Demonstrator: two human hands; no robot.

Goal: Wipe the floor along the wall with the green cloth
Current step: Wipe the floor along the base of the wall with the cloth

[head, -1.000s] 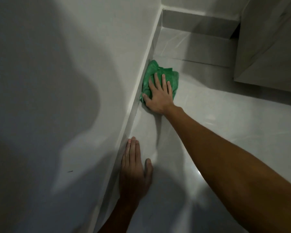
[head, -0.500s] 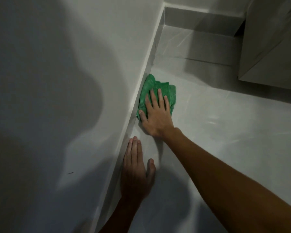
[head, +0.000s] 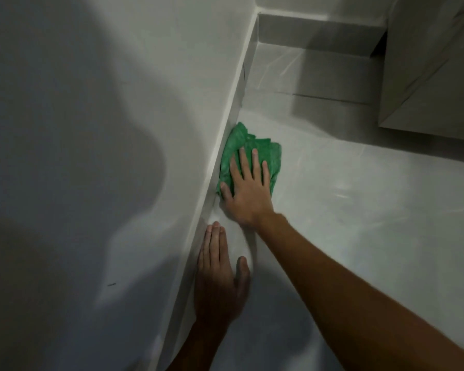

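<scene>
Item: green cloth [head: 252,153]. Crumpled, bunched into loose folds, it lay on the floor [head: 359,223] at the foot of the wall [head: 118,103], its left edge pushed up against the skirting strip [head: 227,124] that ran along the wall's base. Its far corner rose to a point against the skirting.

Item: right hand [head: 248,192]. It lay flat, palm down, on the near part of the cloth, fingers [head: 255,163] spread and extended over the fabric, thumb [head: 225,191] out to the left near the skirting. It pressed on the cloth and did not pinch it. The bare forearm [head: 346,279] ran back toward the lower right of the view.

Item: left hand [head: 219,279]. It lay flat on the floor, palm down, nearer the camera than the right hand and just beside the skirting, fingers held together, thumb apart to the right. It held nothing and was in shadow. It lay close to the right hand's wrist but was not touching it.

Item: floor. Pale, glossy, with faint streaks and reflections; one tile joint visible beyond the cloth.

Item: wall. Plain and pale, with a large shadow across its left part and a small dark mark [head: 111,284] low down.

Item: cabinet-like block [head: 434,76]. Upper right, well apart from the cloth.

Item: far skirting [head: 319,36]. It met the side wall at the corner.
</scene>
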